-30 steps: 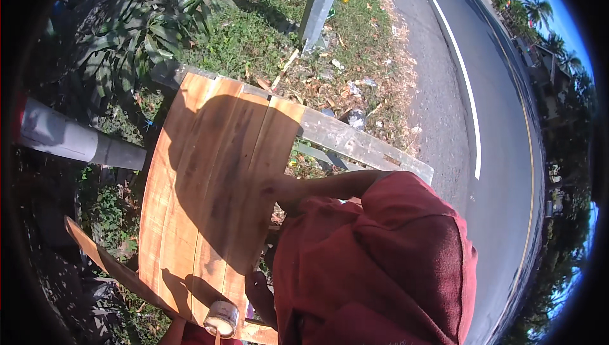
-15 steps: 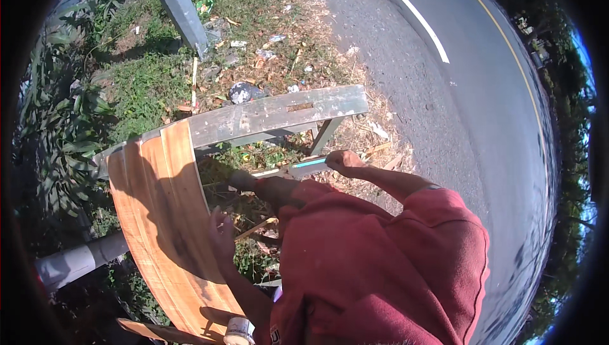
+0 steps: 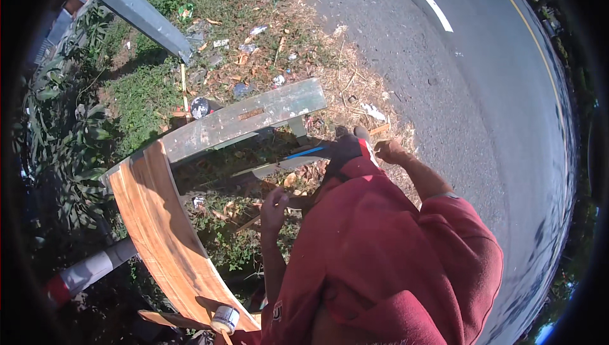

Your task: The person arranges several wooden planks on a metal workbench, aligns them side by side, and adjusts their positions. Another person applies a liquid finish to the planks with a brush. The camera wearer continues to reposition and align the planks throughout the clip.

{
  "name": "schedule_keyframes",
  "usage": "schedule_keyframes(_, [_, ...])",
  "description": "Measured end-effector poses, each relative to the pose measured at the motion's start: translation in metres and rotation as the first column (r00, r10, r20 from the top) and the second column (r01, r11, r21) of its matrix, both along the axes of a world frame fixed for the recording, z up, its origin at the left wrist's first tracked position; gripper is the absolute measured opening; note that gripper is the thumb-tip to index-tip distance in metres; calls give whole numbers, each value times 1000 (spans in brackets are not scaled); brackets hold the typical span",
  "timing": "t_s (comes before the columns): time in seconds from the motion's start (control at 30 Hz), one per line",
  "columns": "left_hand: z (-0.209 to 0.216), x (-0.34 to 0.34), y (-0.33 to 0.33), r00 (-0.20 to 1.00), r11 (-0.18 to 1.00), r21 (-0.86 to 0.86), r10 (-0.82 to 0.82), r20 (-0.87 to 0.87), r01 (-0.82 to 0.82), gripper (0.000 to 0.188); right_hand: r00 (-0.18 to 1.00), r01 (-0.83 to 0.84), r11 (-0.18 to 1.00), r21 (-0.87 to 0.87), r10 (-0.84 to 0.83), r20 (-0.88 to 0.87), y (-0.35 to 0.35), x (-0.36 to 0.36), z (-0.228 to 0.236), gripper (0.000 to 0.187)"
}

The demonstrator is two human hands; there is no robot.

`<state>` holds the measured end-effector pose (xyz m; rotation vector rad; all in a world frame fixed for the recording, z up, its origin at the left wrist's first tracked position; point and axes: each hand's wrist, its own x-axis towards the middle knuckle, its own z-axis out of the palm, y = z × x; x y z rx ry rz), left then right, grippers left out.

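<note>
My right hand (image 3: 392,151) is beside my right leg, at the road side, its fingers curled inward. Whatever those fingers hold, if anything, cannot be made out. My left hand (image 3: 274,210) hangs in front of my body, to the right of a long varnished-looking wooden board (image 3: 162,218). Its fingers are loosely bent and apart, with nothing seen in them. The board's far end rests on a weathered bench (image 3: 222,120). A small can (image 3: 225,318) with a wooden stick or handle stands at the board's near end.
A strip with a bright blue edge (image 3: 304,153) lies low beyond my legs. A metal post (image 3: 136,15) rises at the far left. Leafy plants (image 3: 57,117) crowd the left side, with a red-and-white pole (image 3: 89,272) below. On the right runs the asphalt road (image 3: 482,91).
My right hand has moved right, away from the blue-edged strip. My left hand has come right, away from the board. The view has shifted, and my feet now show beyond the shirt.
</note>
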<state>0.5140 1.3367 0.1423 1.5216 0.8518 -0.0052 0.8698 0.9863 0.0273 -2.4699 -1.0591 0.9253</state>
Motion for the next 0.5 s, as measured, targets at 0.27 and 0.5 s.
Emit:
schedule_keyframes(0.27, [-6,264,-28,990,889,443,70,125,-119,34,977,206,978,-1,-206,-51,-134,176,7,31])
schedule_keyframes(0.5, [-28,434,-85,984,726,684,-161,82,62,34,646,710,664,-236,-747,-158,-261,318,32,23])
